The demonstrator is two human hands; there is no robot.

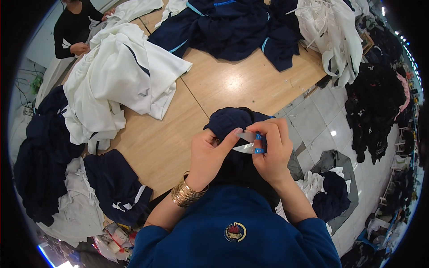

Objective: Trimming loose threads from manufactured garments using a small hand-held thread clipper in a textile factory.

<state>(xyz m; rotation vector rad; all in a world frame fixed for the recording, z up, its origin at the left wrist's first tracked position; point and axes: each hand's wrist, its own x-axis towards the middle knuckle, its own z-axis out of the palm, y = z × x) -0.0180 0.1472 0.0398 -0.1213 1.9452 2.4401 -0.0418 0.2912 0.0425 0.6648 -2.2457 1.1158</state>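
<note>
In front of my chest, a bunched navy garment (229,119) is pinched by my left hand (208,154), thumb against the cloth. Several gold bangles circle that wrist. My right hand (276,145) is closed on small blue-handled thread snips (245,148). Their two pale blades are apart and point left, toward my left thumb, with the tips close to the cloth. The lower part of the garment hangs over the table edge and merges with dark cloth below my hands.
A wooden table (172,129) lies ahead. On it are a white garment pile (107,71), navy garments with light-blue trim (232,31) and white garments (333,35). A folded navy piece (118,185) lies left. A grey bag of cloth (346,178) sits on tiles. Another person (73,27) handles white cloth far left.
</note>
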